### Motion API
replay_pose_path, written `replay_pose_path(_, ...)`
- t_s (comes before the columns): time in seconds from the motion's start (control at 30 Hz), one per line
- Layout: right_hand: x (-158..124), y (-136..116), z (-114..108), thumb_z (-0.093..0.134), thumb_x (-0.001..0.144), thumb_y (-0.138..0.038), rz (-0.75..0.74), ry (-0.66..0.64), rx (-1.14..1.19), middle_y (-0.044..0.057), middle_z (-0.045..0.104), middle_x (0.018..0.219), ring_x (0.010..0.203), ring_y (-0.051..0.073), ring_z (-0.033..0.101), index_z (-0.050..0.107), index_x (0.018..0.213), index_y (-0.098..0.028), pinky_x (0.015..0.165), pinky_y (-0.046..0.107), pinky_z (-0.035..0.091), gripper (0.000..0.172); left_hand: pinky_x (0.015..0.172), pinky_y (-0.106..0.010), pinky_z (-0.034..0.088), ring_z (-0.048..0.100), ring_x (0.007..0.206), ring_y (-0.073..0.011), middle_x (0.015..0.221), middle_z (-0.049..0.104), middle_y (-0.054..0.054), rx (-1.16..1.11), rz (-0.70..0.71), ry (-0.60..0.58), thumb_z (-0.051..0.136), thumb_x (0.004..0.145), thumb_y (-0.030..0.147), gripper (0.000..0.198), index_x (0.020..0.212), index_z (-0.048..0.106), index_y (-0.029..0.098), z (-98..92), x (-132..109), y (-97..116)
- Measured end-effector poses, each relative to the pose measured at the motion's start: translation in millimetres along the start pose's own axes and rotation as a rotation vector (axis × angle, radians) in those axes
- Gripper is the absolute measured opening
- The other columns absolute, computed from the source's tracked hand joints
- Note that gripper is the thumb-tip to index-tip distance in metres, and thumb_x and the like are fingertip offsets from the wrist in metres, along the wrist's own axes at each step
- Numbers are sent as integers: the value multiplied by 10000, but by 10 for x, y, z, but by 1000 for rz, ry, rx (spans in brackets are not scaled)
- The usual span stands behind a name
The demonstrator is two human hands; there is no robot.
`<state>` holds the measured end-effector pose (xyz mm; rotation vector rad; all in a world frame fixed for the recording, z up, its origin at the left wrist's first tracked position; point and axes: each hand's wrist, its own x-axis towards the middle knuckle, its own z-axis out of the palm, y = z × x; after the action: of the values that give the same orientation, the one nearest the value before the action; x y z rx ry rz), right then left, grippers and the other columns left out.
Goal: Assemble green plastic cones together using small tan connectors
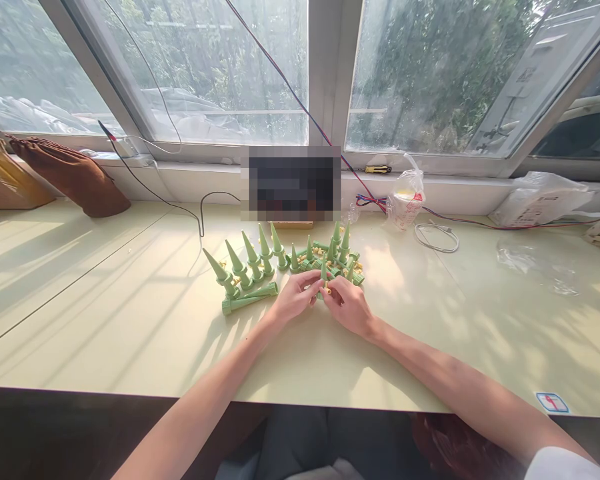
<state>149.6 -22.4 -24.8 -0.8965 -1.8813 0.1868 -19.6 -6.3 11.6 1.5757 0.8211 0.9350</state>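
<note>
My left hand [296, 295] is closed around a green plastic watering spike [324, 267], held with its point upward. Against its side, the fingers of my right hand [351, 305] pinch a small yellow valve [329, 290]; whether the valve sits in the spike is hidden by my fingers. To the left, several green spikes [236, 259] stand upright in a slanting row, with yellow pieces at their sides. In front of that row a long green spike [250, 299] lies flat. Just beyond my hands is a pile of green parts [337, 268] mixed with yellow pieces.
At the back of the table, a blurred-out dark block [293, 183] stands near the window. A bagged cup [406, 199], a coiled grey cable [436, 238] and plastic bags [540, 199] lie to the right. A brown pouch [75, 177] rests at far left.
</note>
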Motion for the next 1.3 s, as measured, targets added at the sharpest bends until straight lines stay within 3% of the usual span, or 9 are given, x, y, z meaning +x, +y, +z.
replay_pose_path(0.63,-10,12,-3,492,974,-202,-80,-37,-71,-18,481,713,531,93,389,473,785,-212,484,212,339,190,504,-228,371,400,556,-83,695,550,-7,-64,-20,-9,613,902,470,449,1177,709,128,-16,8,-39)
replay_pose_path(0.97,15,-8,-9,503,989,-237,-74,-18,-89,-17,507,696,523,88,422,506,789,-202,479,203,337,203,507,-221,401,455,583,-92,755,611,-26,-49,-19,9,618,890,481,411,1101,717,142,6,-6,44)
replay_pose_path(1.3,-4,0,-11,503,1002,-299,-42,-51,-96,-6,537,704,495,81,405,544,811,-196,472,206,344,221,496,-212,426,468,540,-84,686,524,5,-1,-19,55,583,900,517,415,1037,710,146,10,-13,96)
